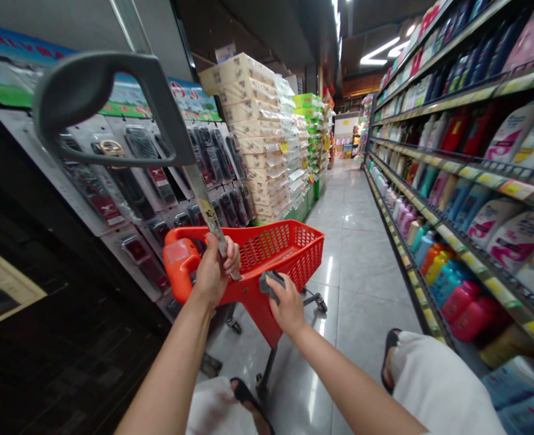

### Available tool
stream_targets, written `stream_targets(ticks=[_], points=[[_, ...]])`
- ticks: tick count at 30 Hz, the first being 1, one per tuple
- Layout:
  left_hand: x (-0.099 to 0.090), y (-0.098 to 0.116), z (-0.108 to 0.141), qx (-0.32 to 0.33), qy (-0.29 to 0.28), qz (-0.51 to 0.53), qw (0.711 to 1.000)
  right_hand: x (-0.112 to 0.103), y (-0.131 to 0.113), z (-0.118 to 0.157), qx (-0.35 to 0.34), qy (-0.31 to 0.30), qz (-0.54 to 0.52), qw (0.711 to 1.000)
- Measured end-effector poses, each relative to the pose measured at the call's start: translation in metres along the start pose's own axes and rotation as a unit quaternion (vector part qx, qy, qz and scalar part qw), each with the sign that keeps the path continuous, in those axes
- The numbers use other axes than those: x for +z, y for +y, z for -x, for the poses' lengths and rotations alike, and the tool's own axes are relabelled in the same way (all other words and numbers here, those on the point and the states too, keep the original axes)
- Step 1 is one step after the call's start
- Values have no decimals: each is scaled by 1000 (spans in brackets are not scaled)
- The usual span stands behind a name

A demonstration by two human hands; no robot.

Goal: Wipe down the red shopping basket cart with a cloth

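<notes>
My left hand is closed around a flat metal bar that slants up to a grey looped plastic handle. A metal tube continues above that handle and leaves the picture. The bar's lower end shows just below my fingers, in front of the red shopping cart. My right hand is closed on a small dark grey piece, whose kind I cannot make out, close against the cart's side. No goods show in the visible part of the cart's basket.
On the left hangs a rack of packaged belts. Beyond it rise stacked cream-coloured packs and green packs. Shelves of bottles line the right side. Grey floor tiles run down the aisle; my two feet flank the cart.
</notes>
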State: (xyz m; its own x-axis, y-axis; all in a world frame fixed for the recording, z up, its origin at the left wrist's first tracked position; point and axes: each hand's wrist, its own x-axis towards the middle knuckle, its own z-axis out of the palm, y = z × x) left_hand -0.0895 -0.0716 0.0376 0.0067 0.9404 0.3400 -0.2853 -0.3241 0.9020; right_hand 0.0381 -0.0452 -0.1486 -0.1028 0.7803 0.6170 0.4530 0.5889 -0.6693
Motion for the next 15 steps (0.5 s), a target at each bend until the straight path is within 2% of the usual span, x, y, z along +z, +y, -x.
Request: stream_targets(ticks=[3, 5, 6, 10, 15], points=[[3, 0, 2, 2, 4, 1, 1000, -10, 44, -17, 155, 66, -1, 986], [4, 0, 3, 4, 5, 0, 1000, -16, 65, -28, 256, 104, 0, 961], [4, 0, 3, 4, 5, 0, 1000, -18, 70, -33, 283, 105, 0, 953], [5, 0, 3, 0, 4, 1, 1000, -15, 66, -37, 282, 92, -23, 955], [6, 0, 4, 6, -11, -2, 1000, 9, 31, -18, 260, 136, -96, 951]])
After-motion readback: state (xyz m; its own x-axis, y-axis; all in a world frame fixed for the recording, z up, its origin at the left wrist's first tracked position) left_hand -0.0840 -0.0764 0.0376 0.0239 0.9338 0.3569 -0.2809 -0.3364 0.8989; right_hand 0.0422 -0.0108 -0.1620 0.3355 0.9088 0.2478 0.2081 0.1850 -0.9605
